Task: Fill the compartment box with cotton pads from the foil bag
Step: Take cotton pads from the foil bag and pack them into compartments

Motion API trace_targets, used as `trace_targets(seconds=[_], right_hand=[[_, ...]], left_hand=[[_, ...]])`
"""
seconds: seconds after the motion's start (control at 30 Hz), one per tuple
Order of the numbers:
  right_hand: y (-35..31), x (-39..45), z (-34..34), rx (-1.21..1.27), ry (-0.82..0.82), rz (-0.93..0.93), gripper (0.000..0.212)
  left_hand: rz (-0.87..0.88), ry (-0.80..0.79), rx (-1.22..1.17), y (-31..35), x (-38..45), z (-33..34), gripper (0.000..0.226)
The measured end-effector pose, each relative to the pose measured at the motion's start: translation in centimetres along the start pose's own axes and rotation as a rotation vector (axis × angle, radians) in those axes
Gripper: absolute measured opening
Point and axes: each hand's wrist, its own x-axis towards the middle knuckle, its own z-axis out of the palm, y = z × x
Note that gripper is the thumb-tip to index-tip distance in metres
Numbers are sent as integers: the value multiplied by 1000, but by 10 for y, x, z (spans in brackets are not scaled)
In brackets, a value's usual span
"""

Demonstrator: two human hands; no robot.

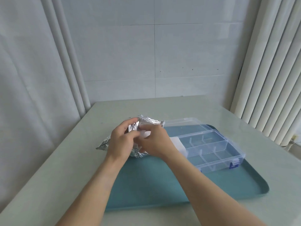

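Cotton pads point(178, 145) lie as a white stack in the left end compartment of the clear compartment box point(211, 148), partly hidden behind the right wrist, and something white also shows between the fingers at the mouth of the foil bag point(151, 120). That crinkled silver bag sits at the far left corner of the teal tray point(162, 185), with a crumpled end spilling onto the table point(57, 160) on the left. The left hand point(121, 141) curls around the bag's upper edge, fingers wrapped over the foil. The right hand point(156, 141) reaches into the opening with bent fingers; they seem to pinch a white pad, though the exact grip is hidden by the other hand.

The box rests on the right half of the tray, lid point(184, 123) swung open toward the far side, thin dividers splitting it into several cells, the ones in view to the right holding nothing visible. Two blue latches point(233, 165) sit on its near edge.

The table is a pale, glossy greenish-white top (it reflects the light a little). Behind it stands a wall of large pale tiles point(154, 54) with a few small dark specks. A white curtain point(29, 70) hangs at the left, and vertical blinds point(273, 79) run down the right.

No brand, label or writing can be read on the bag, box or tray.
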Motion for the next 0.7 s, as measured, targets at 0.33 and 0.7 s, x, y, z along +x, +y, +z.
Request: trace_targets(seconds=[0.33, 0.7], right_hand=[[12, -5, -18, 75, -24, -12, 40], [8, -6, -10, -458, 92, -55, 28]], left_hand=[[-53, -78, -160, 8, 3, -13, 50], [-10, -52, -176, 7, -1, -2, 34]])
